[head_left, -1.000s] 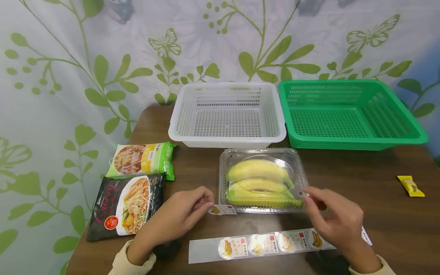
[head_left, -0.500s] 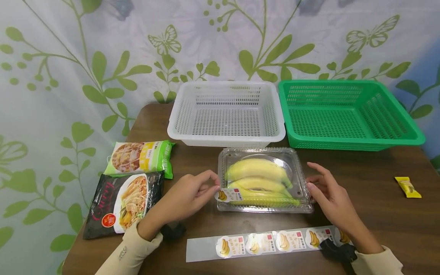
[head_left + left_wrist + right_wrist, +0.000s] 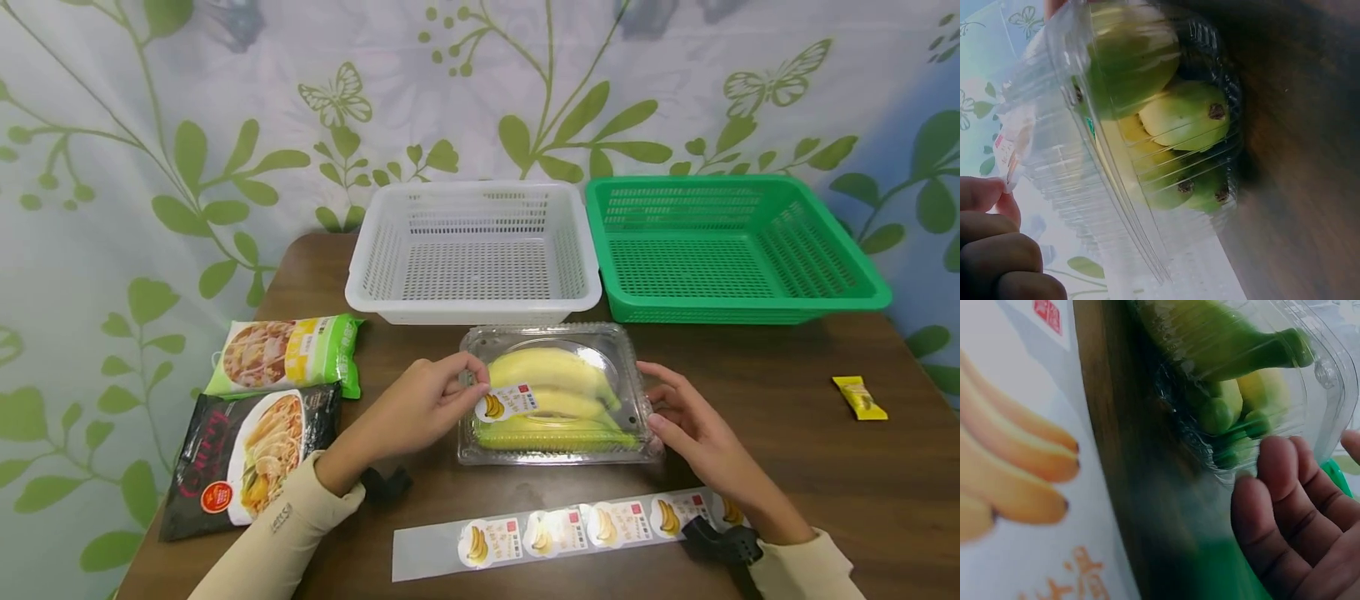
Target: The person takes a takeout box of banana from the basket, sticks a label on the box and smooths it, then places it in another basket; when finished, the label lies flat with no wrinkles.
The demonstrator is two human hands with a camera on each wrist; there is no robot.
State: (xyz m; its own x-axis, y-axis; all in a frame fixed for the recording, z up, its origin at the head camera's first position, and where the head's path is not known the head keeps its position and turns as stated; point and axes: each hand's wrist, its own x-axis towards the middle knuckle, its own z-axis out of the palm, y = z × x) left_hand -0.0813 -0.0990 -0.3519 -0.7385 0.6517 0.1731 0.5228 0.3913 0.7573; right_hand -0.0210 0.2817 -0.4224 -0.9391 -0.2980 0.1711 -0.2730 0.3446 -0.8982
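Observation:
A clear plastic clamshell box [image 3: 555, 458] of bananas [image 3: 551, 371] sits closed on the table in the head view. My left hand [image 3: 420, 408] pinches a banana sticker [image 3: 513, 401] by its left end, over the front left of the lid. In the left wrist view, thumb and forefinger hold the sticker [image 3: 1010, 150] beside the box's upper side. My right hand [image 3: 697, 429] rests against the box's right side with relaxed, slightly bent fingers. The right wrist view shows those fingertips [image 3: 1277, 459] at the clear wall, the banana ends behind it.
A strip of banana stickers [image 3: 427, 554] lies in front of the box, partly under the right wrist. White [image 3: 472, 312] and green [image 3: 742, 312] baskets stand behind. Left are a black noodle bag [image 3: 255, 458] and a green food bag [image 3: 285, 354]; right, a small yellow packet [image 3: 858, 397].
My left hand has carried the sticker from the table in front of the box up over the lid. My right hand has shifted from the box's right front to its right side.

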